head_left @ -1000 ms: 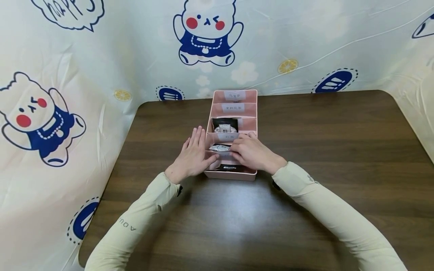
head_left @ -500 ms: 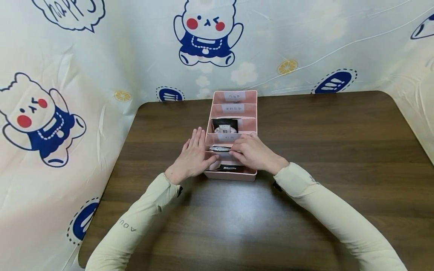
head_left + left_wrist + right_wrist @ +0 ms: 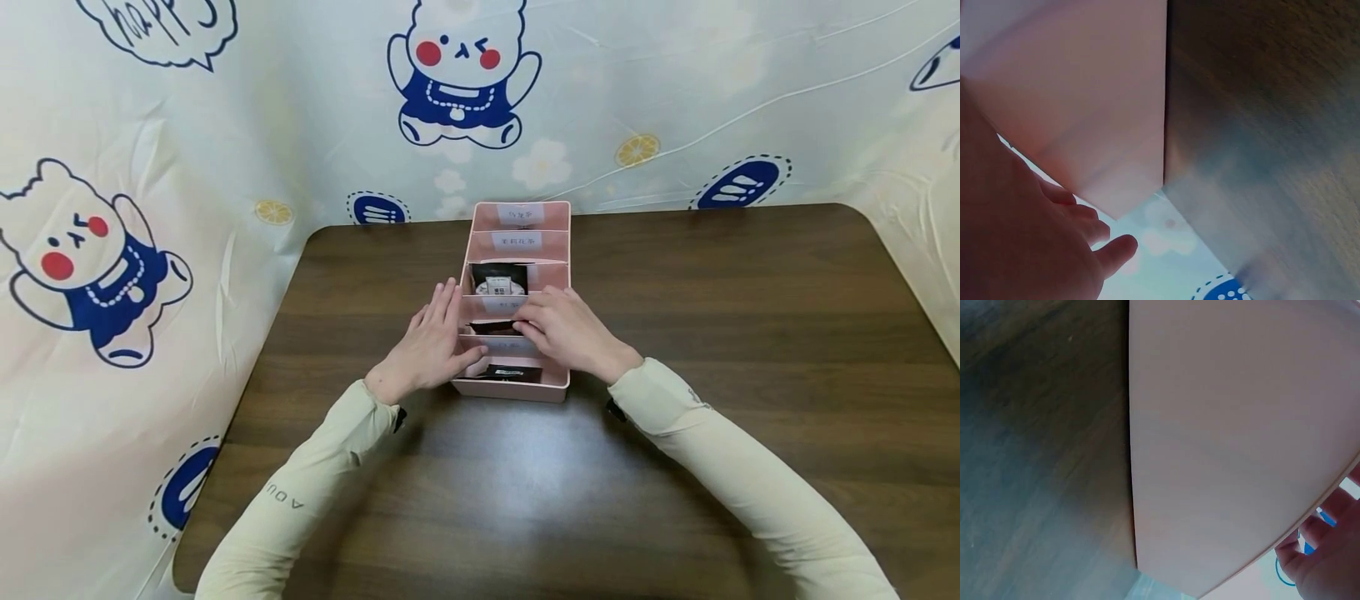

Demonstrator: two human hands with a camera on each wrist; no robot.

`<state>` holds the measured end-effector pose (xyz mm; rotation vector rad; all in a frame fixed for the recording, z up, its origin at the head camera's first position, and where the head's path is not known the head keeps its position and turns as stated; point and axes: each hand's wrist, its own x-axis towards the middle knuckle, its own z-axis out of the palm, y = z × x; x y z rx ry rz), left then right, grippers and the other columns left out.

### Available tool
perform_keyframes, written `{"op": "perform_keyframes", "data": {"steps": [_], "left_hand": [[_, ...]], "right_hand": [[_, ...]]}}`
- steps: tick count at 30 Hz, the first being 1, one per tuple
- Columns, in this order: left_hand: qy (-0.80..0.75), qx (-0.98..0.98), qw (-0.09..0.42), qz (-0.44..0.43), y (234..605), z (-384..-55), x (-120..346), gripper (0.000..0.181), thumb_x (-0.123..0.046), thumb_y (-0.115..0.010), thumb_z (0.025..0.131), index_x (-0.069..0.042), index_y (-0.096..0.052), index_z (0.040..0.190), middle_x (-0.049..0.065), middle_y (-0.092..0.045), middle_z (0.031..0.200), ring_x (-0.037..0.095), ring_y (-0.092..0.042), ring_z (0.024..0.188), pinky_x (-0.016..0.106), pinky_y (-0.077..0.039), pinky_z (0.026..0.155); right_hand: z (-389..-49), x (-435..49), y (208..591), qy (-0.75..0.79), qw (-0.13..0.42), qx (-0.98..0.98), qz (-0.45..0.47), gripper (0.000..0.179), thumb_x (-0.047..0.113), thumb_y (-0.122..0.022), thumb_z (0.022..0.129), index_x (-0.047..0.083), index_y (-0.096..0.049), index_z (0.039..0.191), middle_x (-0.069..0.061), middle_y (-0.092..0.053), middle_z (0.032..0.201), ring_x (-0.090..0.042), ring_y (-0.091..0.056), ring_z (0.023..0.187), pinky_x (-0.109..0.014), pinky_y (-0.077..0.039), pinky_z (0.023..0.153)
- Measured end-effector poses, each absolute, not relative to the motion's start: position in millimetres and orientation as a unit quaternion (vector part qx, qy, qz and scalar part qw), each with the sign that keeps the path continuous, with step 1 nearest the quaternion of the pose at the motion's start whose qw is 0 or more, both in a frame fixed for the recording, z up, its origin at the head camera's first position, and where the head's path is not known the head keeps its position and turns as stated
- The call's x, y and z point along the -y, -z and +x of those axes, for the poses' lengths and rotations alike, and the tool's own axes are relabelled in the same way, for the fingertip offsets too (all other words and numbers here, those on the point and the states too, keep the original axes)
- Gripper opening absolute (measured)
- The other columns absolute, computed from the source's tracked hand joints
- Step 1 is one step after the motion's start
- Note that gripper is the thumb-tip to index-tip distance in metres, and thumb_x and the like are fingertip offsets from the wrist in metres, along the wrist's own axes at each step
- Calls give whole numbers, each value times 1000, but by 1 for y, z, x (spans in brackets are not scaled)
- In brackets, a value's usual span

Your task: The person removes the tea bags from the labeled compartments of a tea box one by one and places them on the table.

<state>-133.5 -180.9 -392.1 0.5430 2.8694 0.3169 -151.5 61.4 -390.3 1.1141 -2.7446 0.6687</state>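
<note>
A long pink divided box (image 3: 510, 389) stands on the table, its sections marked with paper labels. Along its left side lies my left hand (image 3: 423, 346), fingers straight and thumb over the front section. My right hand (image 3: 566, 329) reaches over the right rim, fingers curled; its thumb and fingertips are at the right end of a dark tea packet (image 3: 495, 328) in the second section from the front. That grip is partly hidden behind the hand. Another black packet (image 3: 513, 373) lies in the front section, and a black packet with a white label (image 3: 498, 279) stands in the middle one.
The box rests on a brown wooden table (image 3: 712, 333), close to its back edge. Behind hangs a pale curtain (image 3: 315, 100) with cartoon prints. In both wrist views, the box's pink side wall (image 3: 1097, 94) takes up much of the picture.
The packet in the second section has turned from showing a whitish printed face to showing a dark side. My right hand has shifted slightly right. The left hand keeps its place.
</note>
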Motion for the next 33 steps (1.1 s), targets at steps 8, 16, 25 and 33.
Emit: {"op": "perform_keyframes", "data": {"steps": [8,16,25,33], "left_hand": [[-109,-969,116,191,388,-137,176,101,-57,-54,90,-3,1,155,15,5,163,31,2,151,56,-20,118],[-103,-971,99,193,391,-141,172,100,-55,-56,90,0,-2,154,18,0,163,35,-4,151,56,-24,116],[-108,-973,113,169,392,-141,172,102,-56,-55,90,-1,0,154,17,3,163,33,-2,151,57,-22,116],[-102,-974,115,167,392,-140,172,102,-57,-55,89,-1,1,154,16,5,163,31,1,151,56,-20,117]], "right_hand": [[-156,-67,392,-227,61,911,340,17,21,-63,94,12,-75,102,-4,-68,100,-24,-57,92,-40,-44,83],[-160,-72,392,-230,86,908,339,17,19,-62,94,10,-74,101,-5,-72,100,-23,-65,94,-41,-46,79],[-169,-79,387,-257,101,912,303,18,22,-60,96,10,-72,101,-5,-72,94,-23,-65,86,-40,-45,75],[-171,-82,384,-274,81,912,294,18,20,-57,97,8,-70,103,-8,-71,103,-25,-66,92,-43,-49,84]]}}
